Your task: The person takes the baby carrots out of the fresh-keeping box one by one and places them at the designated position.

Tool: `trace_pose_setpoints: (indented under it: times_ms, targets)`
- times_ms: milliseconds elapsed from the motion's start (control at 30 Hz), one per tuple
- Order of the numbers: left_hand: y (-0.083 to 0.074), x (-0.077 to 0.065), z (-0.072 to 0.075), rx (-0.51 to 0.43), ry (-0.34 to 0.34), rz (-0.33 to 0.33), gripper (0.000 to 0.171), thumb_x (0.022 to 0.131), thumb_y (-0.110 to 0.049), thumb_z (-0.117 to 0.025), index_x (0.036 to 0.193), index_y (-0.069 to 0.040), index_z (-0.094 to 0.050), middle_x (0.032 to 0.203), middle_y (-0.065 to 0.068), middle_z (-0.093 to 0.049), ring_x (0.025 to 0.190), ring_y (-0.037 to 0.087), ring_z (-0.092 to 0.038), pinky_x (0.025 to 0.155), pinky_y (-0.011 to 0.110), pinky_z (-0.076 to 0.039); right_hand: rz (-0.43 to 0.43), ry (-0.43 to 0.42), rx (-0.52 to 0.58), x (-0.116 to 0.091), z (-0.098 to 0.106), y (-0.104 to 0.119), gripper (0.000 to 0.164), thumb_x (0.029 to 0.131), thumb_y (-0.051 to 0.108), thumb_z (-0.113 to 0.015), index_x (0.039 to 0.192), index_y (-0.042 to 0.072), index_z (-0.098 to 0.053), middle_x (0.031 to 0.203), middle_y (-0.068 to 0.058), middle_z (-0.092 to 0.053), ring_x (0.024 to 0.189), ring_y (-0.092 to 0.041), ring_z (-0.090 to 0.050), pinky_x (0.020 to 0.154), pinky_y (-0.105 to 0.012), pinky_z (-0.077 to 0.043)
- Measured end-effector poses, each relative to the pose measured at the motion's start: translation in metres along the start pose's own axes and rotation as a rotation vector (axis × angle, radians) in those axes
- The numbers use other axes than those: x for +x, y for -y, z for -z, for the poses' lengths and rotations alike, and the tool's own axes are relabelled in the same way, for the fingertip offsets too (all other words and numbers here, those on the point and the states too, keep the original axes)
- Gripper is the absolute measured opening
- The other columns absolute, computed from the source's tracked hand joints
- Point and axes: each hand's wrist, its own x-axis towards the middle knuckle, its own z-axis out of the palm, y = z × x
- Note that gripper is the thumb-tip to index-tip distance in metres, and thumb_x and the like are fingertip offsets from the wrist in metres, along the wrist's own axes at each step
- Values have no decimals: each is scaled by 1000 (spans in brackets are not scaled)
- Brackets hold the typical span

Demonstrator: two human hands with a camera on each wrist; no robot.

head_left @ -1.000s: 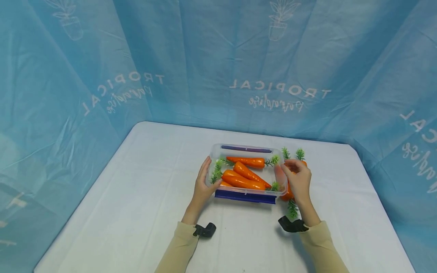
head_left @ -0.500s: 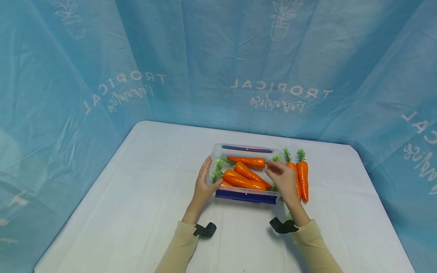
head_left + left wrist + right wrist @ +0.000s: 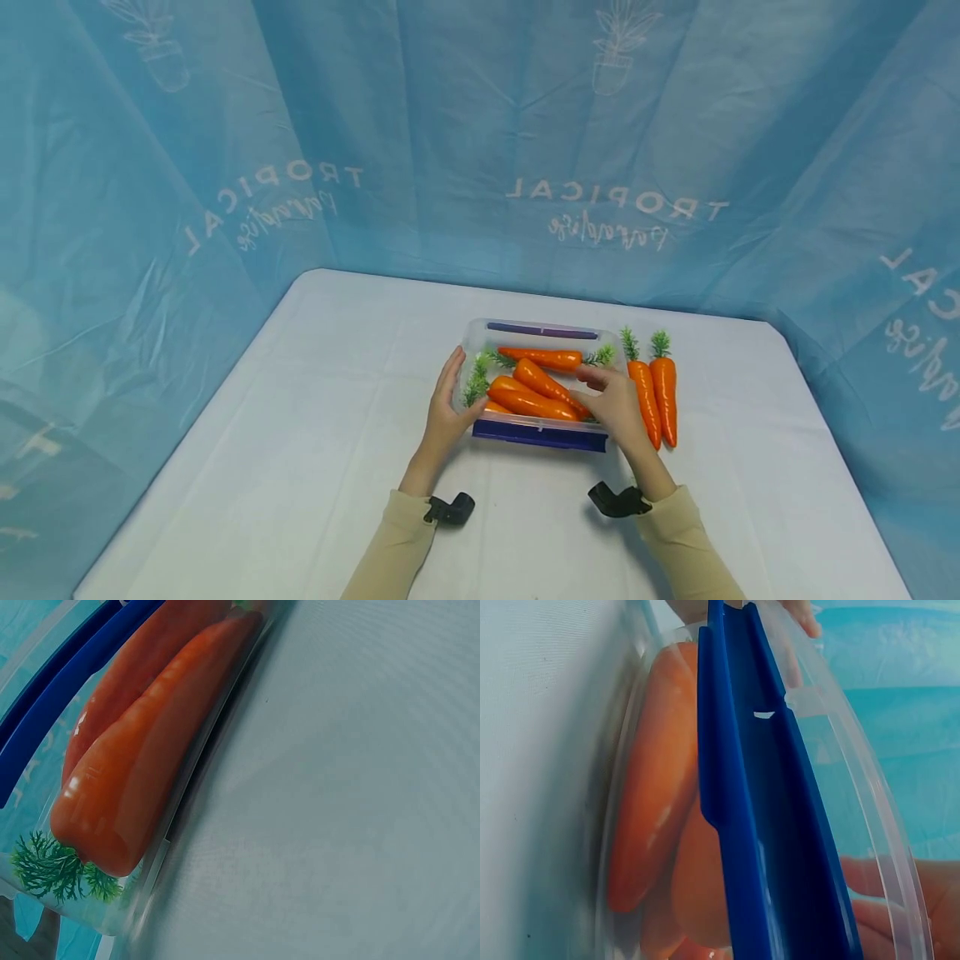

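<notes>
A clear plastic food container [image 3: 542,423] with blue side latches holds several orange carrots [image 3: 525,400] with green tops. My left hand [image 3: 444,417] grips its left end, thumb at the front rim and fingers along the outside. Over the container's right part hangs my right hand [image 3: 617,407], thumb and fingers apart, close to the tips of two carrots. No object shows between those fingers. In the right wrist view, the front blue latch [image 3: 742,750] hangs in front of the carrots, and right-hand fingers [image 3: 874,911] appear behind the clear wall.
Two carrots [image 3: 663,400] lie side by side on the white table [image 3: 300,433], right of the container, green tops away from me. A blue curtain [image 3: 450,233] encloses the table at the back and sides. Both wrists wear a black strap-mounted piece.
My right hand has moved left from the container's right wall to above the carrots inside, and its thumb and fingers have spread. The two carrots at right are uncovered. My left hand stays put.
</notes>
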Motion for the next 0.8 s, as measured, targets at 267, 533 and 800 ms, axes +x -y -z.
trace_pose_setpoints:
  times_ms: [267,533,800]
  targets:
    - [1,0,-2,1,-5,3,75,81,-8,-64,147,3,-29,157,17,-23,146,36,-20,117,58,-18,75,205,-61,5,1,-5,40,78,13,-77,114,-2,-67,111,-18,-70,102,-35,-66,91,-46,-55]
    - [3,1,-1,1,-5,-20,76,81,-9,-64,148,1,-29,157,18,-23,146,36,-20,117,59,-18,111,284,-83,8,0,-5,40,78,19,-77,115,4,-69,113,-13,-71,104,-26,-67,90,-43,-55]
    - [3,0,-1,-13,-4,-28,76,81,-6,-64,147,4,-29,157,20,-23,146,38,-20,117,59,-18,73,350,-109,9,-1,-3,21,78,21,-76,97,12,-75,99,-3,-73,90,-17,-63,88,-40,-54]
